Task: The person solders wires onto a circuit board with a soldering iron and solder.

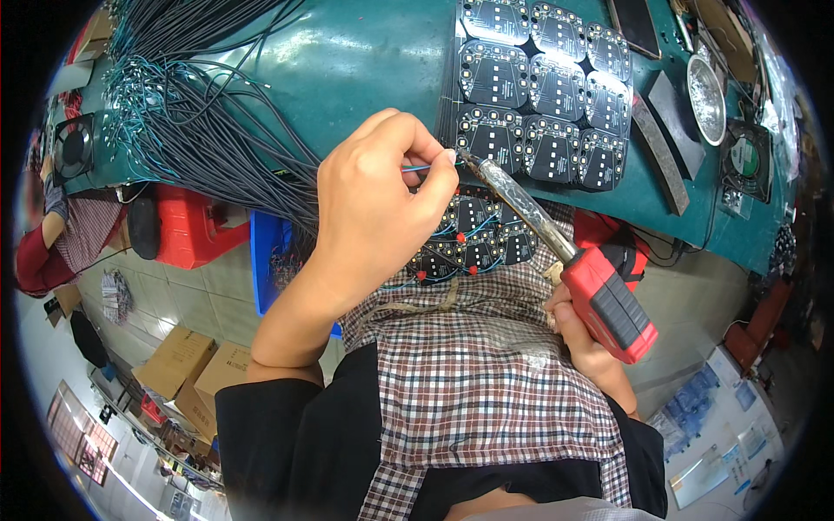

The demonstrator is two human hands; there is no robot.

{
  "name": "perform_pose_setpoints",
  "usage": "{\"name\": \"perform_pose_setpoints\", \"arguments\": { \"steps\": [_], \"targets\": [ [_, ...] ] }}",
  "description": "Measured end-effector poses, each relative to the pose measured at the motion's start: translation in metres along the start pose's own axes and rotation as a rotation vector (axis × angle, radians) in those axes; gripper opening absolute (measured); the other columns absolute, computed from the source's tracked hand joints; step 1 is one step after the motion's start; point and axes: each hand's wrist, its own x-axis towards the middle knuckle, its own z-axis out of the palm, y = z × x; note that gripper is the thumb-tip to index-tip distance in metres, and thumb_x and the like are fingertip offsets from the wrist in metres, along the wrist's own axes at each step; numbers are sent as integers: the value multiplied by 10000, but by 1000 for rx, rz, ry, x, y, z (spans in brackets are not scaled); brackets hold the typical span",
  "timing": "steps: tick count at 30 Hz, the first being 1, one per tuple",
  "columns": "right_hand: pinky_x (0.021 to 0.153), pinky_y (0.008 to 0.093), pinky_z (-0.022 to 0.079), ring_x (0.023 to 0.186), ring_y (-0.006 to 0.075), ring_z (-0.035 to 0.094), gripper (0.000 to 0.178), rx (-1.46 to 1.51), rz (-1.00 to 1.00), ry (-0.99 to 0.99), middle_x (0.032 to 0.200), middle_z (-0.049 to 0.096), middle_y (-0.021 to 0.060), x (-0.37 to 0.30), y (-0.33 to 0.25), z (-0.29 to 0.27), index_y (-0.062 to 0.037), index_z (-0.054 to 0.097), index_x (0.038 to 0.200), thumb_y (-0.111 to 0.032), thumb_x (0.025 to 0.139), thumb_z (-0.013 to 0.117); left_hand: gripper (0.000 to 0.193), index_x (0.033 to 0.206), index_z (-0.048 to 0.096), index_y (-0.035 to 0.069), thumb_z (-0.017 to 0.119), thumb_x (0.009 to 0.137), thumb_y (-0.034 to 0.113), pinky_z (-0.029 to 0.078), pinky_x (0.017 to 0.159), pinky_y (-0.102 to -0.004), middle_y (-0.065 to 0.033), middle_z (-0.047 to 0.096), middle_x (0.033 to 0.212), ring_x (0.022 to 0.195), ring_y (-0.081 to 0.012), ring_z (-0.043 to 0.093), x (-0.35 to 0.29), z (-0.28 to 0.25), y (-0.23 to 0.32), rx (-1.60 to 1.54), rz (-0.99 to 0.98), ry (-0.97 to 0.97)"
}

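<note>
My left hand (378,187) pinches a thin blue wire (419,168) between thumb and forefinger at the near left edge of a stacked panel of black circuit boards (558,128). Closed around a red and black soldering iron (608,304), my right hand (584,340) sits lower right, partly hidden by the handle. The iron slants up and left, its tip close to the wire's end beside my left fingertips; whether they touch cannot be made out. Below the table edge, more black boards (473,247) with blue wires and red parts lie over my checked apron.
A large bundle of black cables (234,113) with thin wire ends spreads over the green table (365,52) at left. To the right are dark curved bars (660,152), a metal bowl (705,100) and a fan (745,161). A red stool (195,230) and blue bin (261,260) stand below.
</note>
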Motion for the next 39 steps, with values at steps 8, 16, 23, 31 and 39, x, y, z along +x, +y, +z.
{"name": "perform_pose_setpoints", "arguments": {
  "steps": [8,16,23,31,39],
  "targets": [
    [702,397,590,748,335,713,239,6,38,-4,875,699,147,-6,-1,-8,17,704,941,25,716,788,156,742,621,24,749,814,78,521,561,-306,-66,633,757,626,-191,667,0,0,1,-2,-4,7],
    [701,403,592,739,339,706,229,31,9,-15,853,686,147,-3,-1,-4,19,693,920,43,709,780,169,734,621,23,754,816,86,522,559,-305,-67,625,747,616,-190,665,-1,-2,4,13,-27,-12],
    [668,388,585,726,329,702,238,8,-3,-27,848,682,144,-2,-3,-4,19,693,910,49,689,776,176,725,622,21,756,817,89,522,561,-306,-70,622,733,606,-192,659,-1,-3,3,7,-20,-5],
    [653,375,570,710,301,698,176,-34,66,3,795,696,105,-3,-10,-12,0,699,875,19,716,772,171,727,622,24,753,816,85,516,547,-306,-69,626,740,599,-194,653,-1,-4,5,8,-25,-18],
    [667,345,542,706,241,689,80,-26,209,-12,804,714,79,-8,-18,-23,-22,703,899,-40,822,717,135,897,701,64,742,875,190,498,810,-406,-92,662,878,876,-282,642,25,-24,-12,149,104,48]
  ]
}}
